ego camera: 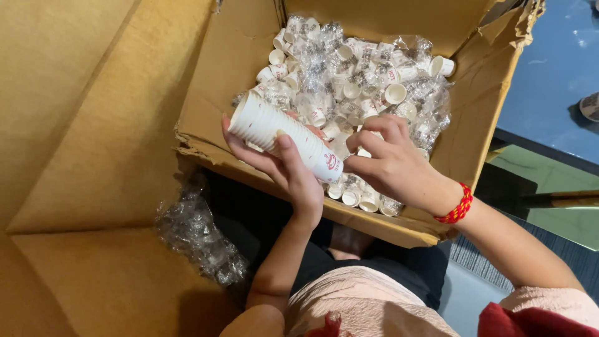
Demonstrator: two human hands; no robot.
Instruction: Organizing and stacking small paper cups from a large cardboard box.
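Observation:
My left hand [284, 168] grips a stack of nested white paper cups [284, 134], held sideways over the near edge of an open cardboard box [215, 93]. My right hand [390, 162], with a red woven bracelet [457, 206] on its wrist, pinches the bottom end of the same stack. The box is filled with several small white cups in clear plastic wrapping [349, 75].
A crumpled piece of clear plastic wrap [196, 234] lies beside my lap below the box. A large brown cardboard surface [81, 125] fills the left side. To the right are a dark blue surface [555, 75] and a greenish tabletop edge [549, 181].

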